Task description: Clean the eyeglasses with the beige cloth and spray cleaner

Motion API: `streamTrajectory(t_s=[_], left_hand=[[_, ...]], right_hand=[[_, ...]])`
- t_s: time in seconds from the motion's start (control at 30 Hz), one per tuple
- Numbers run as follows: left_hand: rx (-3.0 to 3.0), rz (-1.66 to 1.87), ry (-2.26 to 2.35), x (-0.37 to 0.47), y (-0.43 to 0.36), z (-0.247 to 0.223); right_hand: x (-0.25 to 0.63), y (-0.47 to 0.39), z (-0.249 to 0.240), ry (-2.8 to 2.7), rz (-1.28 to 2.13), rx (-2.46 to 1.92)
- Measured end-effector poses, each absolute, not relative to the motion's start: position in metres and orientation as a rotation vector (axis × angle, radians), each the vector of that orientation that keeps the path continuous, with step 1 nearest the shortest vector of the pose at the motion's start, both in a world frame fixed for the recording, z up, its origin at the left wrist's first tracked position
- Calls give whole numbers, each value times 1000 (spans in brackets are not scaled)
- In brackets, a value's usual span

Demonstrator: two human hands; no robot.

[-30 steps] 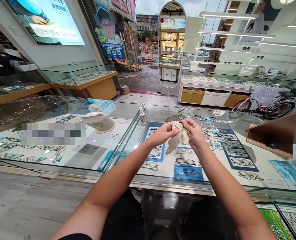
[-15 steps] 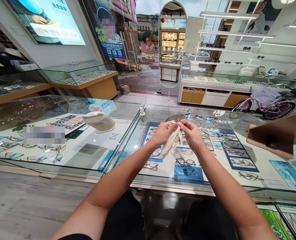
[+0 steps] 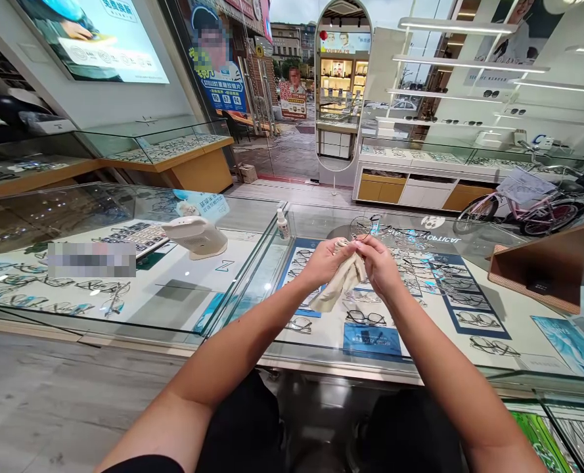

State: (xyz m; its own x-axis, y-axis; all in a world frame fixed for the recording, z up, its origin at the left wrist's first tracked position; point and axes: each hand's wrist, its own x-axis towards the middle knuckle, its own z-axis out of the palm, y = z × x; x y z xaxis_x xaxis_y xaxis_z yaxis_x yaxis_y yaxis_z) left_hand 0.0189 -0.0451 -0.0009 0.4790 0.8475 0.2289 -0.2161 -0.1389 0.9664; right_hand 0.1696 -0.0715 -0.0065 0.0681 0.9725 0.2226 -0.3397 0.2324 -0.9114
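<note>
My left hand [image 3: 325, 261] is closed around a crumpled beige cleaning cloth [image 3: 339, 284], which hangs down between my hands. Fingers of my right hand [image 3: 376, 259] are pinched together against the cloth's upper edge, touching the left fingertips. Thin round-rimmed eyeglasses [image 3: 360, 225] show just beyond my fingertips and seem to be gripped there; the part inside the fingers and cloth is hidden. Both hands are above a glass display case [image 3: 316, 348] with many spectacle frames inside. Dark-rimmed glasses [image 3: 365, 318] lie below the hands, behind a blue card [image 3: 372, 339].
A small white spray bottle [image 3: 282, 225] stands left of my hands. Further left is a white device [image 3: 196, 236] on the adjoining case. A brown wooden stand [image 3: 538, 276] is at the right. Beyond the counter are an oval mirror [image 3: 342, 98] and a pink bicycle [image 3: 523, 203].
The cloth hangs a little wider and has shifted between my hands. My right fingers have curled in closer to the left ones. The view has tilted very slightly.
</note>
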Motion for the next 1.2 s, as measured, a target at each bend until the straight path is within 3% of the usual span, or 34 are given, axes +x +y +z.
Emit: streamTrajectory(t_s=[0.47,0.9,1.2], left_hand=[[1539,812,387,6,-35,1],[1490,1005,607,14,-39,-1],[1493,875,474,10,-36,-1]], right_hand=[[177,-72,4,-876,1234,-814],[172,-71,-8,-1144,1037,-792],[173,-75,-3,-1022,1091,-815]])
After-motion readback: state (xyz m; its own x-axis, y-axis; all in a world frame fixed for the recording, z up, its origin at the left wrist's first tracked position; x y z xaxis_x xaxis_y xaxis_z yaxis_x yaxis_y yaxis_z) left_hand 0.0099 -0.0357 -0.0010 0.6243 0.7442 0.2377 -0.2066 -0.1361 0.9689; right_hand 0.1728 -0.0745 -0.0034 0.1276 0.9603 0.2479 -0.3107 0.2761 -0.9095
